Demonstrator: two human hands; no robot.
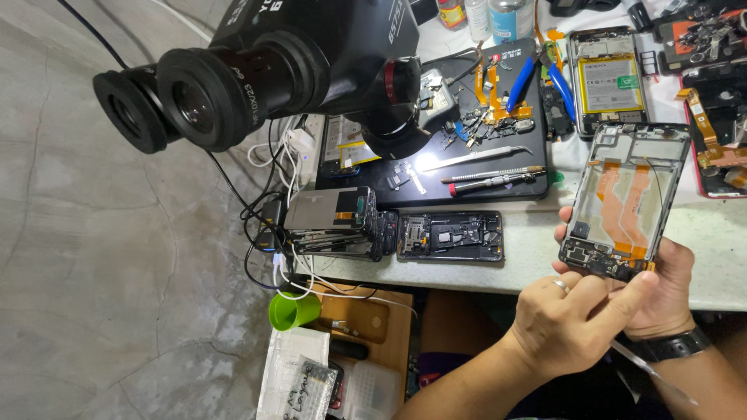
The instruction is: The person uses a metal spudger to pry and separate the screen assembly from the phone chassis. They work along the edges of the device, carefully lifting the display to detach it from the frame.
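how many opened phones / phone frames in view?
At least 6: frame in the right hand, left hand touching it; one at the table edge; a stack beside it; one top centre; two partly cropped on the right. More may be hidden.

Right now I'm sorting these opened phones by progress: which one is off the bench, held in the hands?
The opened phone frame with orange flex cables, gripped by the right hand while the left hand touches its lower edge. The others lie on the bench.
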